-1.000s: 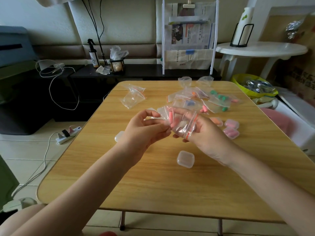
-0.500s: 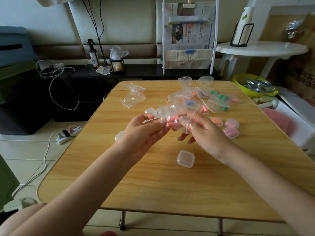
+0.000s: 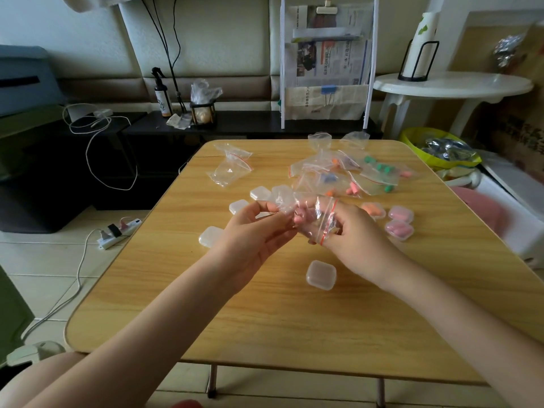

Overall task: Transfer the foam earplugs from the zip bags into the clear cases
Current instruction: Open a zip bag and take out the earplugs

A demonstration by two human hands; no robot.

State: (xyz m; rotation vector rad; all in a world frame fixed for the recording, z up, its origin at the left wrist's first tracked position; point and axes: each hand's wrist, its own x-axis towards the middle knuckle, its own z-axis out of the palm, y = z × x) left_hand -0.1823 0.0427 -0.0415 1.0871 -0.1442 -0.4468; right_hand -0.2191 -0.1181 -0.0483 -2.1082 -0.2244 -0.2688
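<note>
Head view, centre of frame: both hands hold one zip bag above the table. Left hand pinches the bag's left, closed end between thumb and fingertips. Right hand has fingers curled round the right end, where the red zip strip runs roughly top to bottom. So the bag's long axis lies left-right across the frame, mouth toward the right hand.

A pink earplug shows through the film at the middle, just beside the left fingertips. Can't tell if the zip is open, or how many plugs are inside.

Judgement: next move turns on that axis. The plug has to travel right, toward the mouth, then down. Nearest empty clear case sits lid-shut directly below the hands, nearer the right wrist.

Containers:
- Filled cases, pink plugs inside, right of centre; one with orange plugs partly hidden behind the right hand.
- More empty cases left of the hands and behind them.
- Pile of full bags in the upper centre: green, orange, blue, pink plugs.
- Emptied bags to the upper left of the pile.
</note>
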